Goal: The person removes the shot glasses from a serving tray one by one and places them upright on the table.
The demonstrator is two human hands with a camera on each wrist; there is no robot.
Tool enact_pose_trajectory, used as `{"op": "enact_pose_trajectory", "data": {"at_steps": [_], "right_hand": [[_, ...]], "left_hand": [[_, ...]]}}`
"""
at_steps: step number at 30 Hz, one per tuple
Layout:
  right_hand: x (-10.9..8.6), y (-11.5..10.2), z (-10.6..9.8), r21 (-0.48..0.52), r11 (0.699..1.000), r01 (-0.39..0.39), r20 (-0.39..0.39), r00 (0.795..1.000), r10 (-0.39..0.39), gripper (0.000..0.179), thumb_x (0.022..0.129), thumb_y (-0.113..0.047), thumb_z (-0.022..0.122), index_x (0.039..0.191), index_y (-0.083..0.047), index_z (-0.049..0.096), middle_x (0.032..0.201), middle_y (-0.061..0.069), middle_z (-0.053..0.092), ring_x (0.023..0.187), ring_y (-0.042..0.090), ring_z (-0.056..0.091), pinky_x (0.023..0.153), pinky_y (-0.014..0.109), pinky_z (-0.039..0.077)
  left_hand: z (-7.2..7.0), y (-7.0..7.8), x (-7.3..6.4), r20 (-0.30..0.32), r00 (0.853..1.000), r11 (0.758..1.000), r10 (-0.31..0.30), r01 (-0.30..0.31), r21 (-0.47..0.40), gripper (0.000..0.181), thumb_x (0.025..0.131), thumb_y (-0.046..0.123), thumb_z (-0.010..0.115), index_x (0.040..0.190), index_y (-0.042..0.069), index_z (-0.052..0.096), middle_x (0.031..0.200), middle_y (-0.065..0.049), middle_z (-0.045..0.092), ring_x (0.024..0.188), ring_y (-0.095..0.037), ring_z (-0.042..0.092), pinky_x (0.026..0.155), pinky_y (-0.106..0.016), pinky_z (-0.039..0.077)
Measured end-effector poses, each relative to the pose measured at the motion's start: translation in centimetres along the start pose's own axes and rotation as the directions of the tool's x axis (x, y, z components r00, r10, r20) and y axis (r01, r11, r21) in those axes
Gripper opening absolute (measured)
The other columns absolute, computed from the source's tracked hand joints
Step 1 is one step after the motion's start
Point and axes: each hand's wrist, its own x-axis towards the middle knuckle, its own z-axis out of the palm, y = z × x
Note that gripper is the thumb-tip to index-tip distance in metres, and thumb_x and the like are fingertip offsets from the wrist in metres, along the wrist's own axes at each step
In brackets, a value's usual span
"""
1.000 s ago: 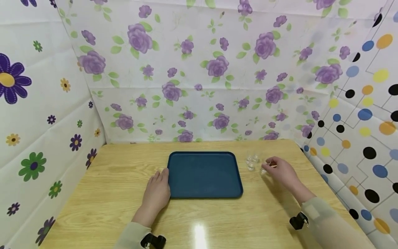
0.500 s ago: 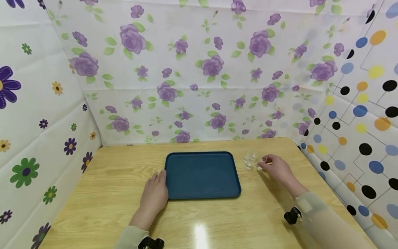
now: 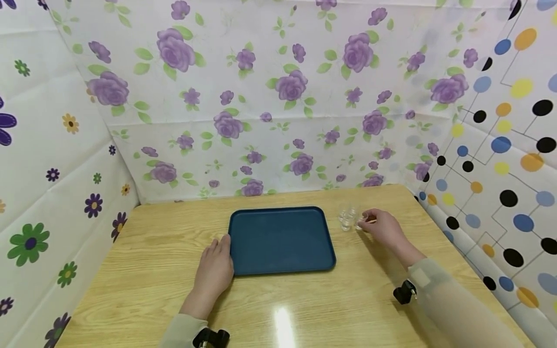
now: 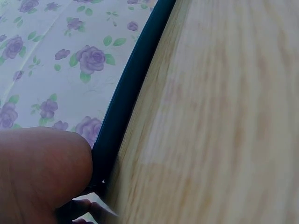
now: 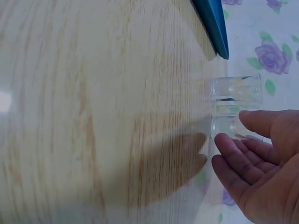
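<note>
In the head view, a dark blue rectangular tray (image 3: 282, 241) lies on the wooden table. My left hand (image 3: 214, 267) rests along its left side, fingers extended against the edge; the left wrist view has the tray's side (image 4: 126, 93) right beside that hand (image 4: 44, 172). To the right of the tray, my right hand (image 3: 385, 229) pinches a small clear shot glass (image 3: 359, 225) between thumb and fingers. Several similar glasses (image 3: 346, 222) stand upright just left of it. From the right wrist, the held glass (image 5: 223, 126) shows partly behind the thumb, near another clear glass (image 5: 237, 89).
The wooden table (image 3: 278, 299) has its back edge against a cloth with purple roses (image 3: 291, 87). Patterned cloths hang at both sides, flowers on the left (image 3: 39, 159) and coloured dots on the right (image 3: 505, 159).
My right hand has slid the pinched shot glass slightly left, closer to the other glasses. My left hand stays at the tray's edge. The head view has shifted a little to the right.
</note>
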Motion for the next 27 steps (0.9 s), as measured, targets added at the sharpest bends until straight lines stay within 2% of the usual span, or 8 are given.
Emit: {"op": "enact_pose_trajectory", "data": {"at_steps": [5, 10, 16, 22, 25, 27], "right_hand": [[-0.1, -0.1, 0.1, 0.017, 1.000, 0.004, 0.002, 1.000, -0.004, 0.045, 0.110, -0.023, 0.071, 0.144, 0.006, 0.064, 0.131, 0.025, 0.072, 0.119, 0.043, 0.071, 0.085, 0.048, 0.066], [-0.2, 0.1, 0.1, 0.011, 1.000, 0.026, 0.003, 1.000, -0.026, 0.051, 0.111, -0.022, 0.070, 0.149, 0.009, 0.061, 0.133, 0.027, 0.071, 0.122, 0.045, 0.068, 0.094, 0.056, 0.064], [-1.2, 0.4, 0.0, -0.024, 0.998, 0.057, -0.041, 0.997, -0.058, 0.054, 0.111, -0.020, 0.069, 0.153, 0.011, 0.057, 0.139, 0.030, 0.068, 0.123, 0.046, 0.070, 0.100, 0.061, 0.061], [-2.9, -1.1, 0.0, -0.167, 0.982, 0.086, -0.127, 0.986, -0.108, 0.050, 0.110, -0.017, 0.067, 0.151, 0.009, 0.060, 0.139, 0.030, 0.068, 0.115, 0.044, 0.074, 0.091, 0.062, 0.063], [-4.1, -2.2, 0.4, -0.252, 0.961, 0.116, -0.176, 0.971, -0.164, 0.048, 0.109, -0.016, 0.068, 0.150, 0.006, 0.062, 0.139, 0.029, 0.068, 0.112, 0.041, 0.074, 0.083, 0.060, 0.064], [-5.0, -3.0, 0.9, -0.306, 0.939, 0.160, -0.205, 0.952, -0.229, 0.047, 0.108, -0.016, 0.071, 0.149, 0.003, 0.063, 0.137, 0.027, 0.068, 0.106, 0.039, 0.075, 0.074, 0.057, 0.065]], "left_hand": [[-0.1, 0.1, 0.0, 0.016, 1.000, 1.000, -0.002, 0.002, -0.003, 0.053, 0.109, -0.002, 0.055, 0.160, -0.013, 0.046, 0.155, -0.033, 0.057, 0.150, -0.055, 0.047, 0.124, -0.067, 0.039], [-0.1, 0.3, 0.1, 0.032, 0.999, 1.000, -0.015, 0.016, -0.004, 0.052, 0.110, -0.002, 0.052, 0.161, -0.013, 0.045, 0.156, -0.033, 0.056, 0.151, -0.055, 0.046, 0.125, -0.068, 0.038], [-0.2, 0.6, 0.6, 0.080, 0.996, 0.999, -0.048, 0.049, -0.004, 0.053, 0.112, 0.000, 0.047, 0.164, -0.013, 0.040, 0.162, -0.032, 0.051, 0.155, -0.053, 0.040, 0.127, -0.068, 0.034], [-0.6, 1.0, 0.7, 0.120, 0.989, 0.996, -0.082, 0.077, 0.043, 0.054, 0.114, 0.003, 0.044, 0.165, -0.013, 0.038, 0.166, -0.031, 0.046, 0.157, -0.051, 0.038, 0.127, -0.069, 0.034], [-0.8, 1.2, 0.7, 0.135, 0.987, 0.994, -0.088, 0.079, 0.071, 0.054, 0.114, 0.004, 0.045, 0.165, -0.012, 0.038, 0.168, -0.031, 0.044, 0.157, -0.051, 0.037, 0.126, -0.069, 0.035], [-1.1, 1.2, 0.7, 0.141, 0.986, 0.993, -0.086, 0.073, 0.089, 0.054, 0.114, 0.004, 0.046, 0.165, -0.011, 0.039, 0.168, -0.031, 0.043, 0.157, -0.053, 0.038, 0.125, -0.069, 0.036]]}}
